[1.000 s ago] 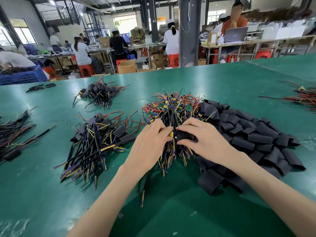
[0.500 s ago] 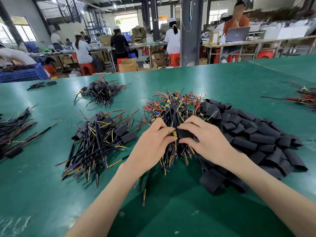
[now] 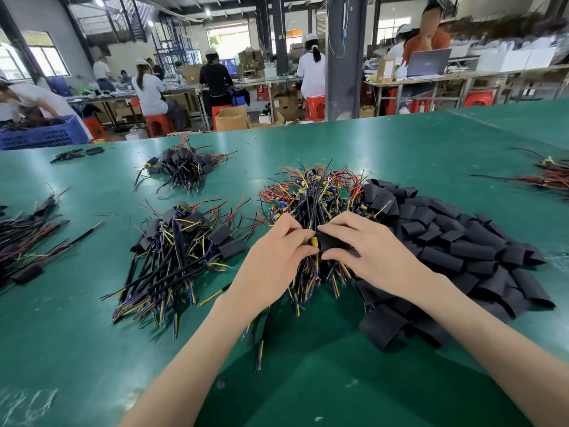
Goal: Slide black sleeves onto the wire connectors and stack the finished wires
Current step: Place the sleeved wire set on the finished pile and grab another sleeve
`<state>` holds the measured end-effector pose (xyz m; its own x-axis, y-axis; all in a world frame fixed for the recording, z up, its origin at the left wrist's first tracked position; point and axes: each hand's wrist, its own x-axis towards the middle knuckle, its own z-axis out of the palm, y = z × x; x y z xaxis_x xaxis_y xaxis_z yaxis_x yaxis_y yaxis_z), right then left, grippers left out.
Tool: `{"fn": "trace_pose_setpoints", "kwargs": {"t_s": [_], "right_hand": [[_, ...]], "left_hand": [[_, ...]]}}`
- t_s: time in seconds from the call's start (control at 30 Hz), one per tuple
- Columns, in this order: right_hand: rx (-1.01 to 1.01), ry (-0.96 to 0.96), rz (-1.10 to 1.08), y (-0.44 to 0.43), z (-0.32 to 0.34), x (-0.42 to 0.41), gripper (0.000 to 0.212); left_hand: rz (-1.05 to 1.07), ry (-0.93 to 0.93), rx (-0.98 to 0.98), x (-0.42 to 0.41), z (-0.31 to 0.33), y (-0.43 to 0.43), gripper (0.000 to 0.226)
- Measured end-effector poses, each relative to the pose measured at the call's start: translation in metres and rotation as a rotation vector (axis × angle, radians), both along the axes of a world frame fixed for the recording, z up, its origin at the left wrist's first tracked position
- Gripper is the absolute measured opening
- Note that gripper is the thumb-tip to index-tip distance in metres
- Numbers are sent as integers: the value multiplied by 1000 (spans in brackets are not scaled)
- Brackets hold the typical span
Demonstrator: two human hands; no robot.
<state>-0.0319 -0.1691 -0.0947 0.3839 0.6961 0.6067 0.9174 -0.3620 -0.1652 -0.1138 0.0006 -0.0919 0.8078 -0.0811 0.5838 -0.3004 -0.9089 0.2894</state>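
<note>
Head view: both hands meet at the middle of a green table, over the near edge of a heap of bare wires. The left hand pinches a wire at its yellow connector between thumb and curled fingers. The right hand grips a black sleeve whose open end touches the connector. Just right of the hands spreads a pile of loose sleeves, touching the wire heap. Left of the hands lies a stack of sleeved wires, and a smaller one sits farther back. More wire bundles lie at the left edge and the far right. Beyond the table are a blue crate, a laptop and seated workers at benches.
</note>
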Motion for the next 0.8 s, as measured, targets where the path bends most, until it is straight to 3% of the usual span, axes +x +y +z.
{"fn": "trace_pose_setpoints", "kwargs": {"t_s": [0.17, 0.37, 0.43, 0.53, 0.8], "right_hand": [[-26, -50, 20, -2, 1, -1, 41], [-3, -56, 18, -3, 3, -1, 38], [20, -55, 10, -3, 4, 0, 37], [38, -50, 10, -2, 2, 0, 39], [-13, -68, 15, -2, -3, 3, 44]], "left_hand": [[-22, -28, -68, 2, -2, 1, 31], [-33, 44, -299, 3, -1, 5, 48], [-3, 91, -389, 3, -1, 11, 41], [-1, 162, -429, 4, 0, 16, 4], [-24, 168, -456, 4, -3, 15, 11]]}}
